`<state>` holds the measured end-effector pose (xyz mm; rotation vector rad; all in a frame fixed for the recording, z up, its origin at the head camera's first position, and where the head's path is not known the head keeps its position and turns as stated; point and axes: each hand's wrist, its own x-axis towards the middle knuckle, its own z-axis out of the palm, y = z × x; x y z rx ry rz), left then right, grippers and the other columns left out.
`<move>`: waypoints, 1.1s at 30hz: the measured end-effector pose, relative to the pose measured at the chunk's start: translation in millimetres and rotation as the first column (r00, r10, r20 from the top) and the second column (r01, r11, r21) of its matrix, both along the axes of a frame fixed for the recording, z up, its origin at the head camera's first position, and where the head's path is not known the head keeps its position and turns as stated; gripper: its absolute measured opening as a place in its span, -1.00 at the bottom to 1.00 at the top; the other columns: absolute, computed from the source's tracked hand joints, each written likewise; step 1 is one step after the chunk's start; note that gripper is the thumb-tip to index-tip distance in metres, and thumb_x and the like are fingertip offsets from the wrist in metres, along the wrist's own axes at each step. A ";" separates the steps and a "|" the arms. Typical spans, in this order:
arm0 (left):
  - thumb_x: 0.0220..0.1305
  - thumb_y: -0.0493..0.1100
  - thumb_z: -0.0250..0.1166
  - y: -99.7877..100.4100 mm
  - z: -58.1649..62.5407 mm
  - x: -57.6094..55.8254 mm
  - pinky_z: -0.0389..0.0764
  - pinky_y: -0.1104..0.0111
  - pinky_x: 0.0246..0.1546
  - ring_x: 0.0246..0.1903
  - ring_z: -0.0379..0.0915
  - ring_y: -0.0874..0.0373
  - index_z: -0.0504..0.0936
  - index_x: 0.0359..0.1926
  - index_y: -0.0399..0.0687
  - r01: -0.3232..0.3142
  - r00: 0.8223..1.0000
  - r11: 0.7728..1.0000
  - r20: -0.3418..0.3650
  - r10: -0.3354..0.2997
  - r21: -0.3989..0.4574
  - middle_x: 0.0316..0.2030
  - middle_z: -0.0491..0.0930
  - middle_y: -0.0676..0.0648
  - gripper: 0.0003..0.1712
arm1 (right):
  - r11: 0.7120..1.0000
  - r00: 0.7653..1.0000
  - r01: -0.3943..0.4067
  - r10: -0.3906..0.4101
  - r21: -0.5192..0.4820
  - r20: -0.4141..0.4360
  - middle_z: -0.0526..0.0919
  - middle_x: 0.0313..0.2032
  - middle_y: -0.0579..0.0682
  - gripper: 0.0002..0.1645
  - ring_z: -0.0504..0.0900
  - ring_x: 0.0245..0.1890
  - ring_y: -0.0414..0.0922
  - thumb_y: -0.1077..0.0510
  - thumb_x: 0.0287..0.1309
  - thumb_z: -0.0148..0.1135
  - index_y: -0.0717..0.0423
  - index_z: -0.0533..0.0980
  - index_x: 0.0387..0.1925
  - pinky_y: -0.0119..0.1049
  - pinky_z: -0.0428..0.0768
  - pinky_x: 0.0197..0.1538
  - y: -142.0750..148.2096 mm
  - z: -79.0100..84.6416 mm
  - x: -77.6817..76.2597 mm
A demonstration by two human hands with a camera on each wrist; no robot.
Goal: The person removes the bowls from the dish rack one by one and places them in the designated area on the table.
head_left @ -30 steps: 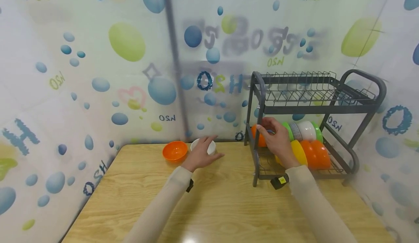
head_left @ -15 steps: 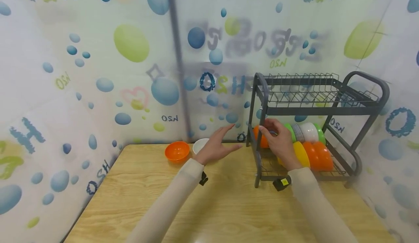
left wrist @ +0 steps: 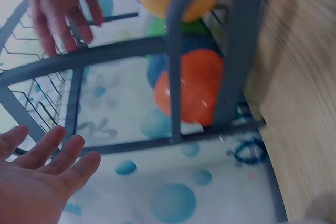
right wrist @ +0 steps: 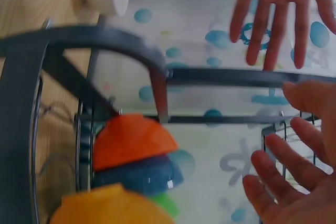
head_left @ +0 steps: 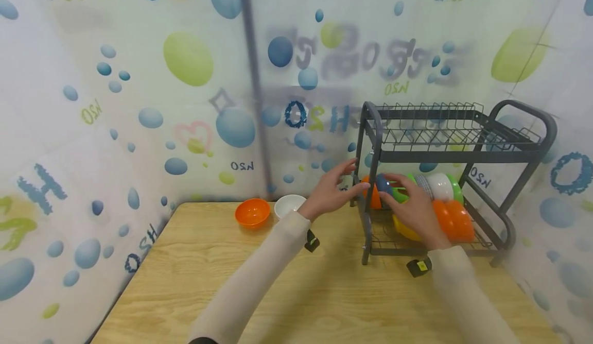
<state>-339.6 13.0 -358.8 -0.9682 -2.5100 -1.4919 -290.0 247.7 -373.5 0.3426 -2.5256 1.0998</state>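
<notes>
My left hand point(head_left: 331, 192) reaches toward the left side of the dark grey dish rack point(head_left: 445, 157), fingers spread and holding nothing. At the lower tier, my right hand point(head_left: 412, 207) is in front of the bowls; its fingers point(right wrist: 283, 153) look relaxed and apart from them in the right wrist view. On that tier an orange bowl point(right wrist: 134, 140) stands on edge at the left end, beside a dark blue bowl point(right wrist: 139, 174). A green bowl point(head_left: 399, 195) comes after it. The yellow bowl point(head_left: 404, 229) in front is partly hidden by my right hand.
More bowls fill the lower tier: orange bowls point(head_left: 456, 221) in front, a white bowl point(head_left: 440, 186) behind. An orange bowl point(head_left: 252, 213) and a white bowl point(head_left: 289, 203) stand on the wooden table point(head_left: 185, 261) by the back wall. Rack posts stand between my hands.
My left hand has moved right, from over the white bowl to the rack's left side. My right hand has shifted slightly right and down, uncovering the blue and green bowls.
</notes>
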 end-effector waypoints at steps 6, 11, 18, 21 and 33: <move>0.41 0.23 0.28 18.1 9.1 -0.1 0.44 0.05 0.41 0.39 0.41 0.01 0.23 0.57 0.23 -0.002 0.999 0.998 0.037 -0.001 0.069 0.41 0.46 -0.05 -0.19 | 0.987 0.995 0.070 -0.080 0.146 0.066 0.33 0.46 0.32 -0.07 0.36 0.36 0.36 -0.13 0.28 0.40 0.06 0.23 0.53 0.46 0.36 0.29 18.9 0.0 12.2; 0.44 0.20 0.26 27.5 13.9 -1.4 0.55 0.17 0.31 0.31 0.50 0.06 0.30 0.54 0.13 -0.017 0.999 0.995 0.046 0.012 0.102 0.32 0.56 -0.05 -0.25 | 0.977 0.989 0.085 -0.106 0.194 0.100 0.27 0.47 0.39 0.10 0.34 0.35 0.41 -0.11 0.16 0.49 0.12 0.15 0.57 0.50 0.34 0.27 32.8 -3.8 20.6; 0.45 0.14 0.27 38.7 15.1 -3.4 0.65 0.36 0.08 0.14 0.61 0.15 0.44 0.45 0.10 -0.021 0.999 0.993 0.033 0.017 0.115 0.18 0.66 -0.04 -0.37 | 0.978 0.975 0.110 -0.141 0.180 0.171 0.23 0.47 0.46 0.22 0.34 0.33 0.44 -0.18 0.15 0.49 0.23 0.05 0.58 0.46 0.36 0.28 42.7 -12.0 29.0; 0.47 0.10 0.26 42.9 17.4 -2.2 0.66 0.41 0.01 0.11 0.61 0.14 0.48 0.42 0.02 -0.027 1.000 0.992 0.018 0.025 0.123 0.14 0.68 -0.06 -0.41 | 0.982 0.968 0.116 -0.146 0.149 0.205 0.22 0.46 0.48 0.22 0.36 0.33 0.45 -0.19 0.19 0.46 0.30 0.01 0.57 0.40 0.41 0.29 45.4 -14.6 31.2; 0.53 -0.02 0.21 51.2 15.9 0.5 0.59 0.52 -0.31 -0.23 0.57 0.34 0.70 0.06 -0.08 -0.036 0.999 0.979 -0.026 0.042 0.202 -0.10 0.76 -0.14 -0.70 | 0.967 0.910 0.197 -0.241 0.158 0.337 0.44 0.30 0.51 -0.02 0.52 0.22 0.39 -0.23 0.38 0.23 0.43 0.19 0.45 0.17 0.66 0.10 48.0 -21.6 28.2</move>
